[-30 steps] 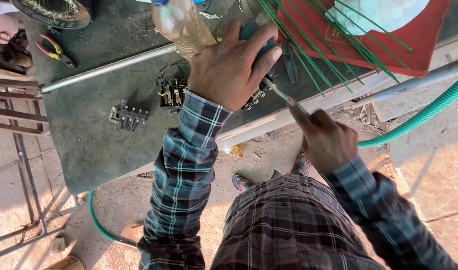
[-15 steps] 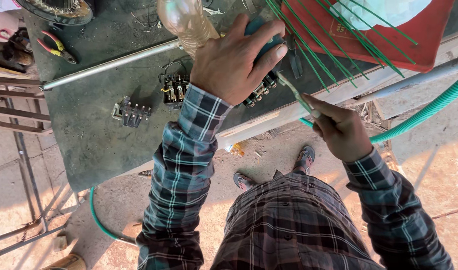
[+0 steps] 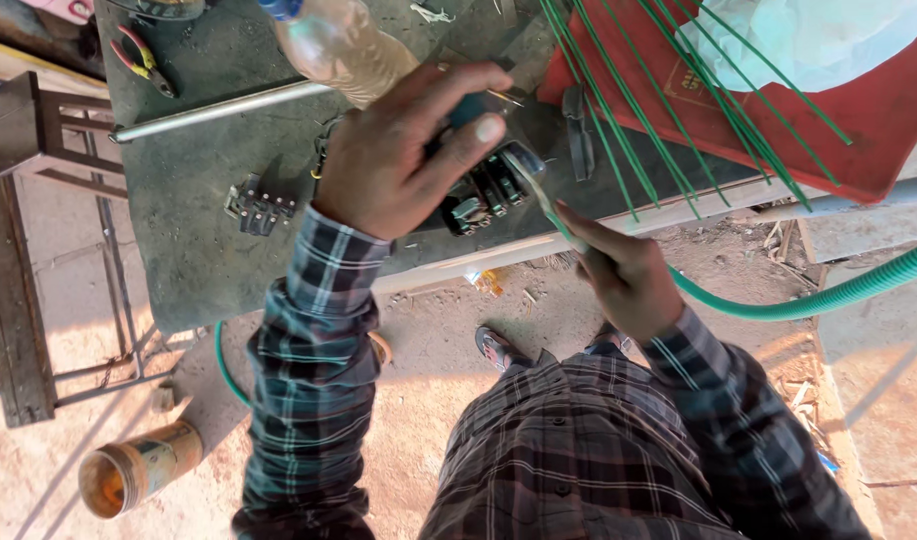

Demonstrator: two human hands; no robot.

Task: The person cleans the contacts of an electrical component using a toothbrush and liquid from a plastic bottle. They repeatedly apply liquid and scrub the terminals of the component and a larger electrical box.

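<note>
My left hand (image 3: pixel 398 150) is raised over the dark workbench (image 3: pixel 188 260), shut on a black electrical block (image 3: pixel 478 205) with a row of terminals. My right hand (image 3: pixel 623 280) is just below and to the right, pinching a thin pale rod (image 3: pixel 543 195) whose tip reaches the block; I cannot tell whether it is a wire or a tool shaft. Several long green wires (image 3: pixel 678 110) fan across the bench from the top down toward my right hand.
A plastic bottle (image 3: pixel 343 50), metal pipe (image 3: pixel 218 110), pliers (image 3: pixel 138 60) and a second terminal block (image 3: pixel 258 205) lie on the bench. A red sheet (image 3: pixel 878 130) holds a white bag (image 3: pixel 808 35). A green hose (image 3: pixel 838 295) and rusty can (image 3: pixel 138 470) are on the ground.
My right hand has shifted a little left, closer under the block, still holding the thin rod. My left hand keeps its grip on the block.
</note>
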